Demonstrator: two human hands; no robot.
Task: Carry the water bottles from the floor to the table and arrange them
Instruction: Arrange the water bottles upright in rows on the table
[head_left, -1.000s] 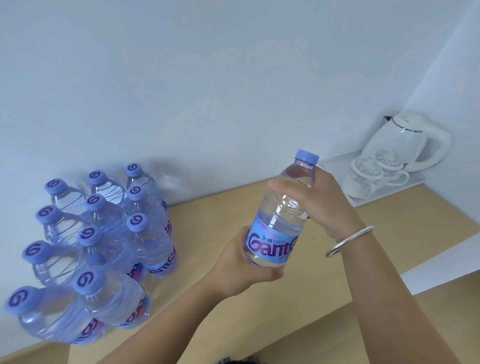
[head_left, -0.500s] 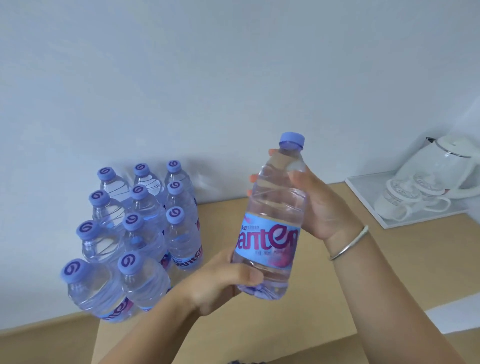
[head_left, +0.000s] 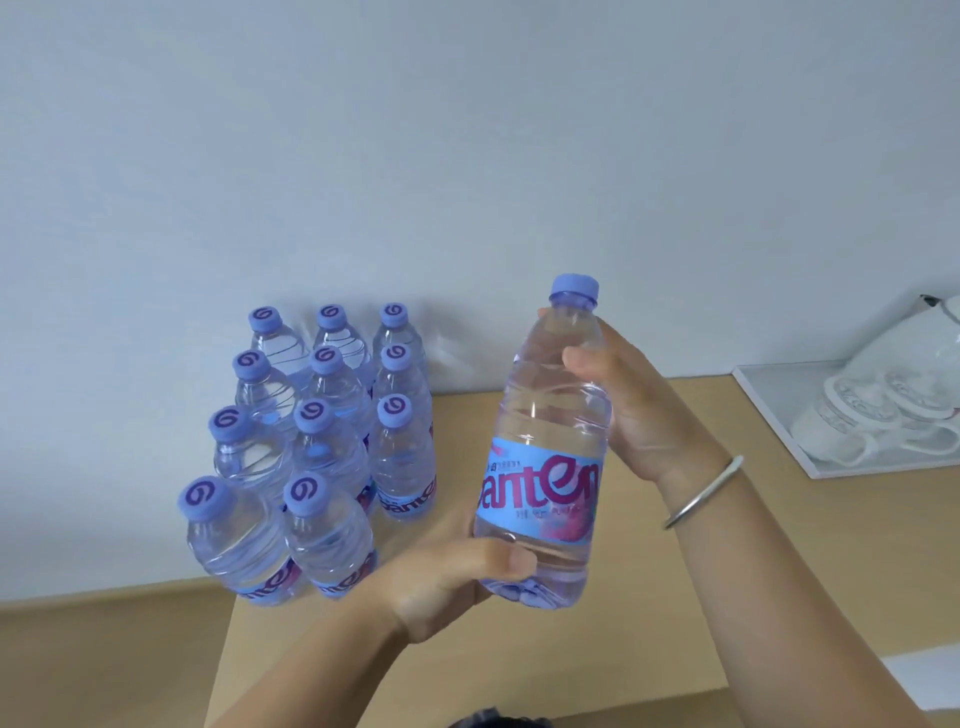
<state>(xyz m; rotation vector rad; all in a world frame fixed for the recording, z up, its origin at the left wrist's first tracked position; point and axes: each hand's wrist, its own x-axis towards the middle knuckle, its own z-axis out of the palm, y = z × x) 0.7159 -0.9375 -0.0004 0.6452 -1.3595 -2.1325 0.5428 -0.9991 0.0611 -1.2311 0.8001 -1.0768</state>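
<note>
A clear water bottle (head_left: 550, 431) with a blue cap and blue label is held upright above the wooden table (head_left: 649, 597). My left hand (head_left: 447, 577) grips its base from below, thumb across the front. My right hand (head_left: 628, 400) grips its upper body from the right side, a silver bangle on that wrist. Several matching bottles (head_left: 322, 447) stand in tidy rows on the table's left part, against the wall.
A white tray (head_left: 769, 410) at the right back holds a white kettle (head_left: 914, 338) and two upturned cups (head_left: 852, 421). Bare tabletop lies between the bottle group and the tray. The table's front edge runs along the bottom.
The view has swung left and down, so the standing bottles sit nearer the middle. The held bottle has risen slightly and stands more upright, both hands still on it.
</note>
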